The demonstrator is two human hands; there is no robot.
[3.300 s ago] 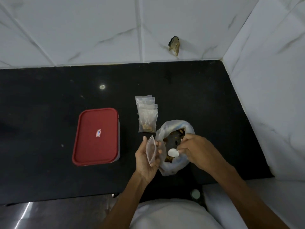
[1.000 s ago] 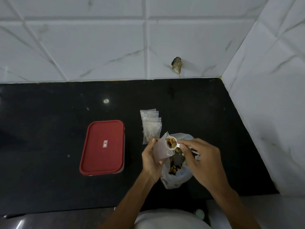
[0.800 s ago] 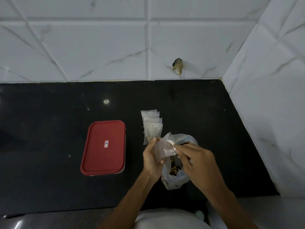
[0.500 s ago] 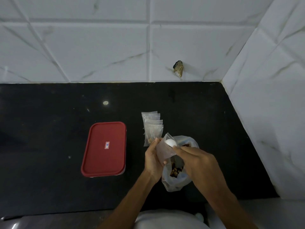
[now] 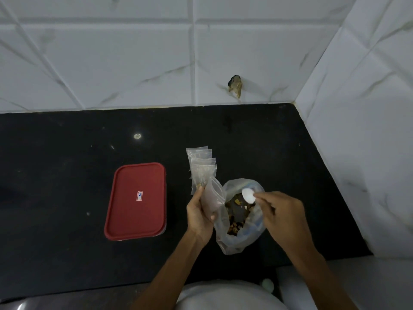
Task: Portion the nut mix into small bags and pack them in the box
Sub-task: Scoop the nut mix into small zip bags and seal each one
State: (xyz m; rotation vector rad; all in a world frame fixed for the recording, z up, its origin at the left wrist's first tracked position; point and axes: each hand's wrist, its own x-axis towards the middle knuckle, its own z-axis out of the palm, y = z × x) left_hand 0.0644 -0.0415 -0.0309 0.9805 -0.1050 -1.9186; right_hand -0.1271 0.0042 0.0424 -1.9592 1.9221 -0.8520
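Observation:
My left hand (image 5: 200, 214) holds a small clear zip bag (image 5: 212, 198) upright with its mouth open. Just right of it, my right hand (image 5: 282, 212) pinches the handle of a white spoon (image 5: 248, 195), whose bowl hovers above the open plastic bag of nut mix (image 5: 240, 217) on the black counter. Behind my left hand lies a fanned stack of small bags (image 5: 202, 170), the nearest one showing nuts inside. The box with its red lid (image 5: 136, 201) shut sits to the left.
The black counter (image 5: 67, 175) ends at white tiled walls behind and on the right. A chipped spot (image 5: 234, 85) marks the back wall. A white ledge (image 5: 368, 283) adjoins the counter's front right corner.
The spoon carried nuts from the big bag into the small bag's mouth, tipped, and has now pulled back out to the right, over the nut mix bag.

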